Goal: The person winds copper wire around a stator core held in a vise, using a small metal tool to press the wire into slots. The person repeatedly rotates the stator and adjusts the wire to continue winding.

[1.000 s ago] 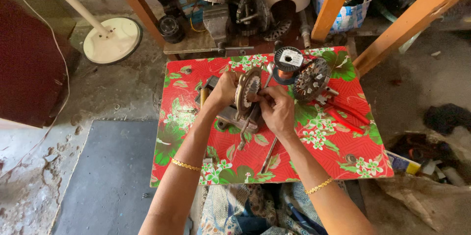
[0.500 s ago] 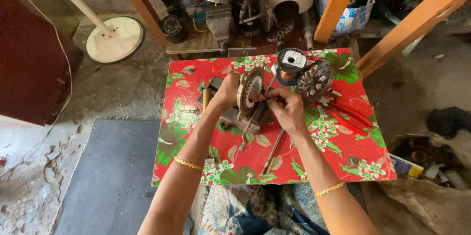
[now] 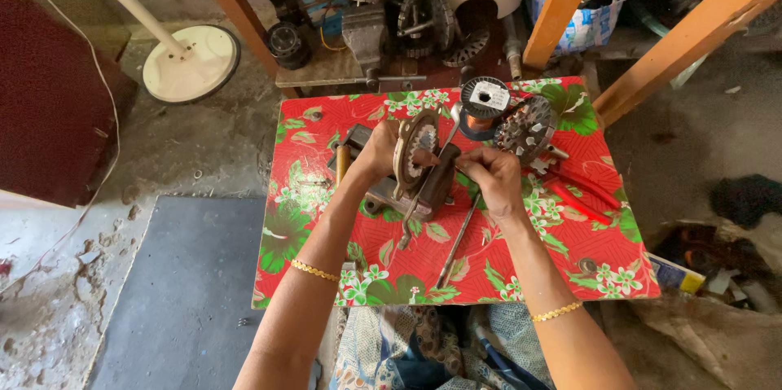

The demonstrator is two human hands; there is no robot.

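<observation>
So the round metal winding former (image 3: 417, 152) stands upright on its little winding machine (image 3: 389, 186), mid-table on the red floral cloth (image 3: 326, 227). Left hand (image 3: 376, 150) is clamped on its left edge, right hand (image 3: 487, 174) pinches something thin at its right. Copper wire spool (image 3: 484, 105) sits just beyond, red pliers (image 3: 578, 193) off right.

- A low table (image 3: 326, 276) is covered with a red cloth printed with green leaves and white flowers.
- A spool of copper wire (image 3: 484, 105) is stood near the far edge of the table.
- A round toothed metal part (image 3: 525, 129) is set just beside the spool.
- Red-handled pliers (image 3: 582, 195) are laid on the right part of the cloth.
- A long thin metal rod (image 3: 456, 243) is laid on the cloth.
- A white round stand base (image 3: 191, 64) is seen on the floor at the left.
- A grey mat (image 3: 179, 284) is spread on the floor beside the table.
- Motor parts (image 3: 383, 7) are piled on a shelf behind the table.
</observation>
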